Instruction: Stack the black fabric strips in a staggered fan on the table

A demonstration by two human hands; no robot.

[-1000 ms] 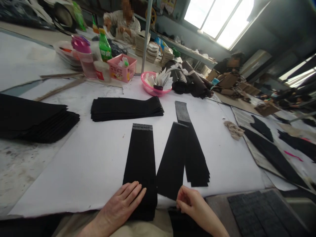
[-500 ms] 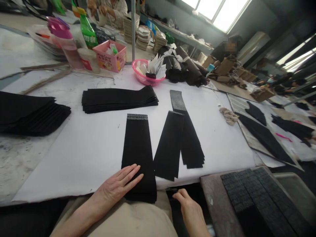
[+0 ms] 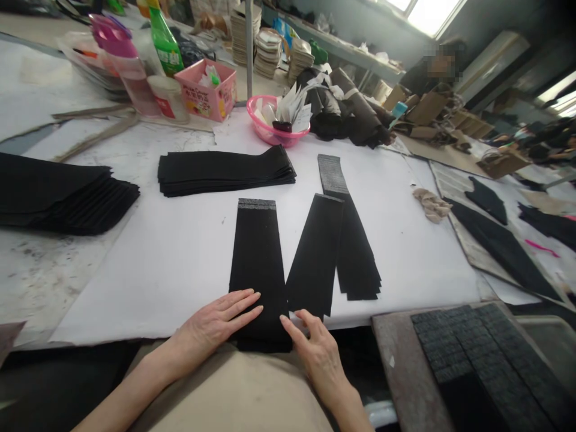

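Observation:
My left hand (image 3: pixel 213 321) lies flat on the lower part of a stack of black fabric strips (image 3: pixel 256 252), its fingers stretched out. At the far end of that stack is a greyish, rough band. My right hand (image 3: pixel 317 348) is at the stack's lower right edge, fingers apart and slightly bent, with fingertips at the edge. Nothing shows between them. Just right of it, a second stack of black strips (image 3: pixel 315 252) slants away and partly overlaps a third stack (image 3: pixel 357 258), which has a grey far end.
Folded black pieces (image 3: pixel 220 171) lie behind, and a larger black pile (image 3: pixel 54 192) is at left. A pink basket (image 3: pixel 279 135) and pink box (image 3: pixel 207 90) stand farther back. A brown board (image 3: pixel 387 348) with dark strips is at right, near a crumpled rag (image 3: pixel 432 204).
My right hand has come up from below the table edge to the right edge of the strip stack. My left hand stays on the stack. The view has shifted slightly.

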